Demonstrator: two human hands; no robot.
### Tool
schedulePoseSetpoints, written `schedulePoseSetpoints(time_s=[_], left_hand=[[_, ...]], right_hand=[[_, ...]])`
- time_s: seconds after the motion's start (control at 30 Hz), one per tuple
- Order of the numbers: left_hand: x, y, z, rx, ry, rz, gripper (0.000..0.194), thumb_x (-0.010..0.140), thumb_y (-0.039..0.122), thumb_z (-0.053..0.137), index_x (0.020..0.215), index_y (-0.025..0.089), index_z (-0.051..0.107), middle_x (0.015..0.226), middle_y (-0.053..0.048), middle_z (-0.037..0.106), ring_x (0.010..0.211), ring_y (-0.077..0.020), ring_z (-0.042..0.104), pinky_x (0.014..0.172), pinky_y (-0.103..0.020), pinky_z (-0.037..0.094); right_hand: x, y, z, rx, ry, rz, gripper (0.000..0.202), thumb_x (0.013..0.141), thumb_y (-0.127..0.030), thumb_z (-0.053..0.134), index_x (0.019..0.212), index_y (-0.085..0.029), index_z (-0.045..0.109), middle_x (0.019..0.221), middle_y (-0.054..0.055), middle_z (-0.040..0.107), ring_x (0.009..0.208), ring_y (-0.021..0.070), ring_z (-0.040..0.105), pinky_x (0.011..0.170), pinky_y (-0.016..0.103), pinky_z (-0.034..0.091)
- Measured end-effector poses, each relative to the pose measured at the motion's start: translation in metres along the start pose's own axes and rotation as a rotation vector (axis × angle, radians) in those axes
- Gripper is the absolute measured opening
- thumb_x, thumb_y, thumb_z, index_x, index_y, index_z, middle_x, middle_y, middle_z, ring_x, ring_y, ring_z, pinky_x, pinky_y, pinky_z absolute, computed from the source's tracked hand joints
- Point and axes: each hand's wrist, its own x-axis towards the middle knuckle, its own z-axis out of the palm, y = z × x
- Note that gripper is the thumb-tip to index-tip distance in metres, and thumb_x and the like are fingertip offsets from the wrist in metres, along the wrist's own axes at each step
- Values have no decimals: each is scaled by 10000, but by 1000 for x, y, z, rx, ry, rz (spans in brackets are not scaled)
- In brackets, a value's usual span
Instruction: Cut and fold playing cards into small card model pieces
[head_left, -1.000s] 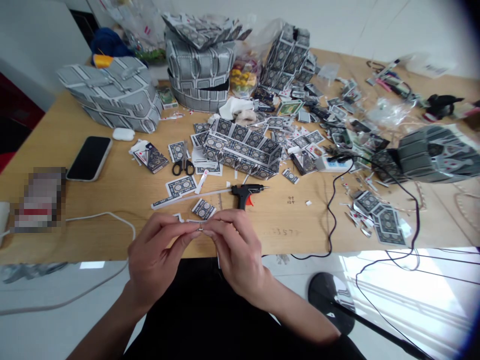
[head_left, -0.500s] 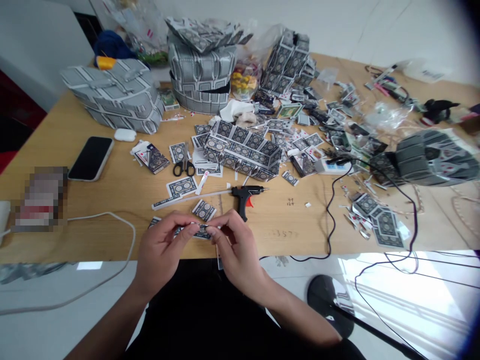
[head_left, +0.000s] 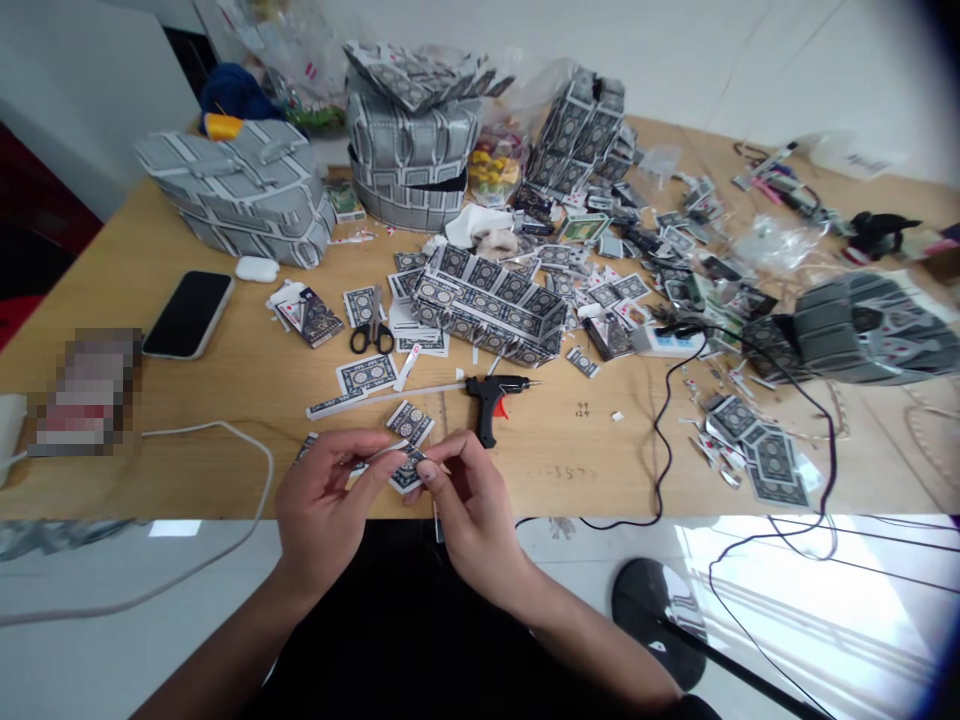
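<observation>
At the near edge of the desk (head_left: 622, 455), the left hand (head_left: 324, 505) and right hand (head_left: 474, 505) each pinch closed on one small patterned card piece (head_left: 407, 472), apparently folded, though partly covered. Just beyond lies a black glue gun (head_left: 486, 404).

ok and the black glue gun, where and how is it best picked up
Probably by its handle, with the right hand coming from the near side. The glue gun lies on its side, handle pointing toward the person and close to that hand. The thin nozzle points right, clear of such a grip.
</observation>
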Motion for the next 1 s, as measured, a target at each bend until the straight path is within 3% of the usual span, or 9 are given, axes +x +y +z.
schedulePoseSetpoints(time_s=[0.17,0.3,0.4,0.6,0.77,1.0], left_hand=[[-2,-4,-4,22,-44,88,166,889,115,856,973,256,837,908,24,842,797,-144,797,758,-233,648],[1,-5,-11,43,-156,164,201,914,88,833,989,275,836,919,28,842,835,-145,793,770,-243,635],[3,-5,-14,66,-182,213,228,916,78,833,1011,285,833,923,35,839,829,-136,780,769,-242,621],[4,-5,-15,82,-211,302,271,910,61,831,1076,275,824,971,25,849,854,-133,785,790,-239,615],[3,-8,-15,54,-258,250,285,919,58,808,1097,279,820,1005,18,852,869,-142,794,827,-253,621],[4,-8,-18,9,-270,84,184,945,135,803,1038,286,854,953,6,846,850,-150,794,767,-230,626]], right_hand=[[-1,2,-2,20,-57,33,286,1043,-490,708,1037,-242,567,994,11,625,756,145,709,717,309,646],[6,-5,-12,-178,-105,-83,156,1051,-361,711,1035,-221,643,969,32,690,893,179,705,837,331,608],[10,-11,-18,-279,-135,-146,83,1072,-289,675,1062,-212,704,977,46,729,902,184,705,840,337,573],[8,-8,-16,-268,-54,-173,114,1063,-289,683,991,-205,711,877,27,699,794,173,657,740,314,540],[6,1,-11,-192,15,-135,122,1059,-300,689,986,-202,690,860,19,685,785,162,643,729,290,529],[22,-9,-18,-168,-140,-4,278,1054,-454,689,941,-201,719,799,5,657,706,148,582,649,275,479]])
